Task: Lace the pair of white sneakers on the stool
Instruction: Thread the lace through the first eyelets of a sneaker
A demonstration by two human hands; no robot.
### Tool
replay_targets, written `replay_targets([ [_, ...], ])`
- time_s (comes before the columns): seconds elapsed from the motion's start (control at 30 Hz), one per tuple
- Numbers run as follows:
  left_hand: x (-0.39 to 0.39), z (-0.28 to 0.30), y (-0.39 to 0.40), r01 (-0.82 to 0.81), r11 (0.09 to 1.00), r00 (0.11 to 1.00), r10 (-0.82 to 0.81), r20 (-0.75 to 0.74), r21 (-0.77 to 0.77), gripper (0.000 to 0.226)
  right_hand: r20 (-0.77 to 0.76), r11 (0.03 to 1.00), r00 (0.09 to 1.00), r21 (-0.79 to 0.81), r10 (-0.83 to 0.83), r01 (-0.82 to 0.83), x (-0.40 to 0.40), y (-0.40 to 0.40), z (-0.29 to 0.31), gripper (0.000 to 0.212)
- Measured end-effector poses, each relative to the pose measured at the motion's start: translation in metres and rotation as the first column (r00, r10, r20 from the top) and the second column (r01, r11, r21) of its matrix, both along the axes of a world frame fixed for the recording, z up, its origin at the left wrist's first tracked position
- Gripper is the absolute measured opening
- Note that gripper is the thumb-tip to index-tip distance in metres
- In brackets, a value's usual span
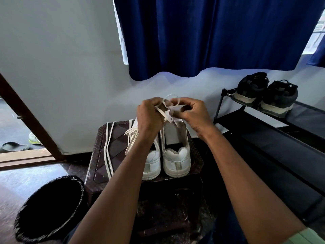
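Two white sneakers stand side by side on a dark brown plastic stool [105, 150], heels toward me. The left sneaker [153, 164] is partly behind my left forearm; the right sneaker [176, 155] shows its open tongue. My left hand [149, 118] and my right hand [193, 115] are raised over the right sneaker's front, both pinching a white lace [171, 103] that loops between them. Loose lace ends hang over the left sneaker. A second white lace [108, 148] lies folded along the stool's left side.
A bin with a black liner [49, 208] stands on the floor at the lower left. A black shoe rack [274, 131] on the right carries a pair of dark shoes [267, 92]. A blue curtain [211, 36] hangs behind. An open doorway lies to the left.
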State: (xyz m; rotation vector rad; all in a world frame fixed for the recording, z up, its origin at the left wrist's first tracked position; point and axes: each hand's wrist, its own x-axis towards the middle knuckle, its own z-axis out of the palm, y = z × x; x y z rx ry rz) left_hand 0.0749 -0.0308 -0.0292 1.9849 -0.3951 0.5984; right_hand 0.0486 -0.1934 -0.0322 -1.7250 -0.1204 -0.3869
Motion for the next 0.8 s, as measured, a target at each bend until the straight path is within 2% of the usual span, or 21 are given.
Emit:
replay_targets([
  [0.07,0.005,0.004,0.005,-0.050,0.986,0.999,0.052,0.009,-0.161,0.010,-0.054,0.974,0.998,-0.227,-0.026,0.013,0.006,-0.004,-0.011,0.034],
  [0.13,0.012,0.001,0.010,-0.034,0.980,0.999,0.036,0.006,-0.196,0.011,-0.028,0.923,0.996,-0.379,-0.084,0.067,0.010,-0.001,-0.020,0.015],
  [0.17,0.013,0.000,0.010,0.001,0.983,1.000,-0.005,-0.024,-0.182,0.009,-0.010,0.918,0.994,-0.385,-0.110,0.098,0.011,0.001,-0.021,0.008],
  [0.23,0.010,-0.003,0.011,0.066,0.995,0.996,-0.071,-0.061,-0.076,0.008,0.015,0.953,0.989,-0.267,-0.147,0.145,0.012,0.005,-0.019,0.006],
  [0.3,0.005,-0.006,0.011,0.072,0.996,0.996,-0.069,-0.062,0.047,0.025,0.001,0.977,0.984,-0.119,-0.180,0.179,0.015,0.004,-0.014,0.007],
  [0.33,0.003,-0.005,0.010,0.043,0.996,0.996,-0.038,-0.075,0.076,0.030,-0.020,0.976,0.980,-0.099,-0.199,0.196,0.016,0.003,-0.013,0.007],
  [0.4,0.006,-0.005,0.009,-0.070,0.990,0.987,0.087,-0.134,0.123,0.028,-0.074,0.962,0.972,-0.181,-0.222,0.205,0.017,-0.001,-0.018,0.011],
  [0.47,0.009,-0.004,0.009,-0.130,0.964,0.948,0.189,-0.256,0.231,0.040,-0.176,0.956,0.963,-0.248,-0.203,0.156,0.017,-0.004,-0.025,0.019],
  [0.53,0.010,-0.002,0.009,-0.085,0.964,0.900,0.184,-0.395,0.254,0.053,-0.243,0.957,0.954,-0.270,-0.177,0.108,0.015,-0.009,-0.029,0.022],
  [0.6,0.009,0.004,0.009,-0.076,0.983,0.874,0.146,-0.464,0.167,0.062,-0.222,0.943,0.962,-0.321,-0.161,0.084,0.015,-0.015,-0.029,0.018],
  [0.7,0.006,0.010,0.012,-0.150,0.986,0.877,0.165,-0.451,0.070,0.072,-0.165,0.884,0.974,-0.463,-0.158,0.065,0.017,-0.016,-0.031,0.008],
  [0.73,0.004,0.011,0.013,-0.136,0.986,0.900,0.165,-0.404,0.099,0.069,-0.159,0.865,0.973,-0.498,-0.168,0.068,0.019,-0.014,-0.033,0.008],
  [0.8,0.002,0.011,0.013,-0.007,0.977,0.959,0.067,-0.276,0.215,0.059,-0.161,0.833,0.969,-0.549,-0.186,0.069,0.022,-0.010,-0.036,0.008],
])
